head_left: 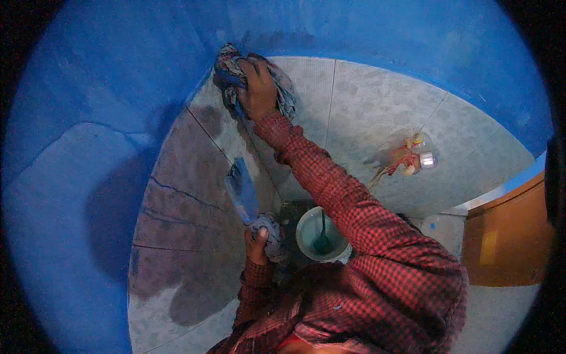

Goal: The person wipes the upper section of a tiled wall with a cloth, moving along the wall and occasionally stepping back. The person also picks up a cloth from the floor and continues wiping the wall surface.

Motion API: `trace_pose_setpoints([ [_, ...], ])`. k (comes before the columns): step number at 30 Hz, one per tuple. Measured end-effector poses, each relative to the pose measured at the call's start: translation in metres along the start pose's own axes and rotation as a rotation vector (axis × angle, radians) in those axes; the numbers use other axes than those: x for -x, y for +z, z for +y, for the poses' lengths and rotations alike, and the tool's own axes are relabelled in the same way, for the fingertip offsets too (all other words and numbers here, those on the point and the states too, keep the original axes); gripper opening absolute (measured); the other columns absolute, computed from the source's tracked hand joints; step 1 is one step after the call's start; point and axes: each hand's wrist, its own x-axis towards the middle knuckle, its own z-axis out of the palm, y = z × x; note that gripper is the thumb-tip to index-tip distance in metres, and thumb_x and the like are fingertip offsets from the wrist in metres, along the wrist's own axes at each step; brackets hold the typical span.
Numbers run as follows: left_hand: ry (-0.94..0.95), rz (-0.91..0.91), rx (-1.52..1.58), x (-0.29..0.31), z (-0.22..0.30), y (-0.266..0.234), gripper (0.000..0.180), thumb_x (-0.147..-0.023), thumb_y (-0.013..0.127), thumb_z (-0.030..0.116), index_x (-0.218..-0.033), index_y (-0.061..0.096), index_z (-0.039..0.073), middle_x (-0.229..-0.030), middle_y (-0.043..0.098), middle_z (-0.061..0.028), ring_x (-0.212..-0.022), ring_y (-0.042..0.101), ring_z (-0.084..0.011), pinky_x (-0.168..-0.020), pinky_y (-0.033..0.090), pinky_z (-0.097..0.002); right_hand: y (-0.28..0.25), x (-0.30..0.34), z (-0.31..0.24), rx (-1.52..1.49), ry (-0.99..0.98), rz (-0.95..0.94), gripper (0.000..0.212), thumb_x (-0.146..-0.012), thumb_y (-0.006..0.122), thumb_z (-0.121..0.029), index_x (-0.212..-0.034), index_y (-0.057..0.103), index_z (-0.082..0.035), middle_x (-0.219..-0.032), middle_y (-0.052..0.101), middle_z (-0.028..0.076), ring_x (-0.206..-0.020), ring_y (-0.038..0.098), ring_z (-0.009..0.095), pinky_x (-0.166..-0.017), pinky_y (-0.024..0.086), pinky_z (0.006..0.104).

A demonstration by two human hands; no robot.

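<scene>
High in the corner, my right hand [259, 88] presses a crumpled patterned cloth [284, 94] against the top edge of the pale tiles, its fingers closed over the cloth. The blue paint begins just above it. Lower down, my left hand [257, 246] grips a bunched grey-lilac rag [270, 233], the thumb lying on top. Directly above that rag is a long, flat blue piece with a pale edge [243, 192]; whether the left hand holds it too, I cannot tell.
Below my right forearm stands a pale bucket [302, 248] of cloudy liquid with a dark green handled tool [322, 242] in it. A light bulb [428, 160] and loose wires [404, 160] stick out from the right tiled wall [359, 106]. At right is an orange-brown panel [501, 236].
</scene>
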Motion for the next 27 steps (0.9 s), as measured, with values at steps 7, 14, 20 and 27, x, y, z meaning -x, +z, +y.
trace_pose_setpoints([
  [7,0.009,0.165,-0.130,0.017,0.007,0.000,0.052,-0.075,0.065,0.034,-0.113,0.046,0.003,-0.097,0.056,-0.0108,-0.084,0.057,-0.0229,-0.075,0.047,-0.0362,0.042,0.054,0.007,0.018,0.231,-0.136,0.057,-0.058,0.069,-0.003,-0.111,0.048,-0.007,-0.109,0.051,0.018,-0.096,0.054,0.039,-0.076,0.046,0.0436],
  [14,0.018,0.207,0.105,0.044,0.012,-0.007,0.048,-0.077,0.061,0.034,-0.112,0.046,0.004,-0.098,0.055,-0.0095,-0.084,0.056,-0.0223,-0.075,0.046,-0.0354,0.019,0.079,-0.007,-0.146,0.384,-0.245,0.055,-0.062,0.066,-0.003,-0.114,0.047,-0.007,-0.107,0.054,0.015,-0.094,0.056,0.036,-0.076,0.047,0.0421],
  [20,0.033,0.214,-0.051,0.051,0.011,-0.021,0.045,-0.077,0.061,0.035,-0.108,0.049,0.004,-0.098,0.055,-0.0093,-0.090,0.053,-0.0209,-0.079,0.043,-0.0349,0.013,0.056,0.003,-0.040,0.095,-0.177,0.052,-0.071,0.062,-0.007,-0.120,0.044,-0.004,-0.113,0.052,0.020,-0.103,0.050,0.039,-0.087,0.041,0.0427],
  [27,-0.050,0.245,-0.183,0.046,0.011,-0.017,0.045,-0.078,0.060,0.036,-0.107,0.050,0.004,-0.099,0.055,-0.0085,-0.090,0.053,-0.0202,-0.080,0.042,-0.0341,0.027,0.002,-0.001,0.022,-0.256,-0.058,0.054,-0.076,0.057,-0.008,-0.126,0.037,0.001,-0.125,0.040,0.027,-0.112,0.043,0.042,-0.095,0.036,0.0443],
])
